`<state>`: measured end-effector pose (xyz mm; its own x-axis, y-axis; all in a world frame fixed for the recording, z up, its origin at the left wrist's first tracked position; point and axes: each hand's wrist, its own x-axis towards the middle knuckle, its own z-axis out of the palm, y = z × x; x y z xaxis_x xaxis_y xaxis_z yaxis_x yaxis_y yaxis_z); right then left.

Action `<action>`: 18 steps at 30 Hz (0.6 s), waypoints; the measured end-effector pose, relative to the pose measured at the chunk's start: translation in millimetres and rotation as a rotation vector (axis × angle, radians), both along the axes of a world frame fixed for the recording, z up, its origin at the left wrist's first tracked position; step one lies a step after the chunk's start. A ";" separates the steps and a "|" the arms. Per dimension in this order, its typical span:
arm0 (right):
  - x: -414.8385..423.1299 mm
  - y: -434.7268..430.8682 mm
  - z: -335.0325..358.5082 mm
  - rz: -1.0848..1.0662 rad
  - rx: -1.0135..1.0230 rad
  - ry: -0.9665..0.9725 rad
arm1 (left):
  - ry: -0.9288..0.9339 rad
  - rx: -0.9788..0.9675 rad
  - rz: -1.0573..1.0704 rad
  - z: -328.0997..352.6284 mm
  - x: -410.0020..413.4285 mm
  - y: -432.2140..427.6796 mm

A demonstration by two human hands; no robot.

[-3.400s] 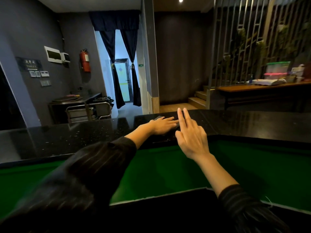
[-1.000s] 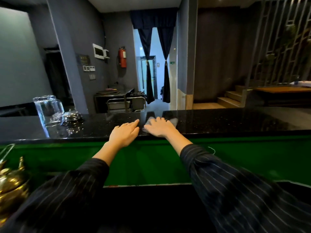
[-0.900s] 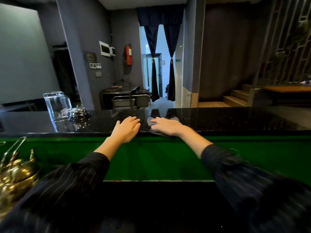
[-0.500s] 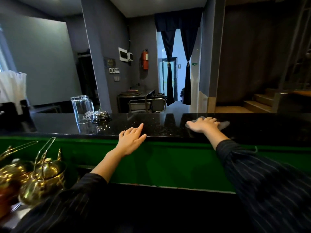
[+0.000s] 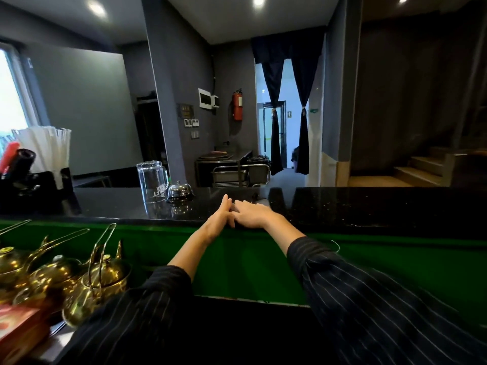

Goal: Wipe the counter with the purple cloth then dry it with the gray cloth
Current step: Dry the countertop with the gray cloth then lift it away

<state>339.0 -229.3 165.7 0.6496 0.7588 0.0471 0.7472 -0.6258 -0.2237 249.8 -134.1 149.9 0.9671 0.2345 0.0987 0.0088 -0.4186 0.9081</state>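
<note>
The black speckled counter (image 5: pixel 369 206) runs across the view above a green panel. My right hand (image 5: pixel 251 213) lies flat, palm down, near the counter's front edge, pressing on the gray cloth (image 5: pixel 264 203); only a pale sliver of it shows past my fingers. My left hand (image 5: pixel 220 218) rests on its side at the counter edge, fingers straight and apart, its fingertips touching my right hand. It holds nothing. No purple cloth is visible.
An upturned glass mug (image 5: pixel 152 181) and a metal service bell (image 5: pixel 180 192) stand on the counter left of my hands. Brass teapots (image 5: pixel 100 280) sit below at the lower left, beside a red box (image 5: pixel 18 330). Wrapped straws (image 5: pixel 50 148) stand at the far left.
My right hand has slid the cloth leftward along the counter until it meets my left hand, which has turned onto its side. The view has shifted.
</note>
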 end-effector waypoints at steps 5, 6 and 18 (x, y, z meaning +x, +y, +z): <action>-25.0 -44.9 -6.2 -0.022 0.014 -0.111 | 0.123 0.842 0.097 -12.4 -7.6 30.2; -22.5 -54.6 -5.4 -0.060 0.022 -0.087 | 0.145 0.931 0.150 -13.7 -16.0 46.0; -24.8 57.9 -3.3 -0.632 0.016 -0.056 | 0.036 1.092 0.171 -25.7 -45.2 92.9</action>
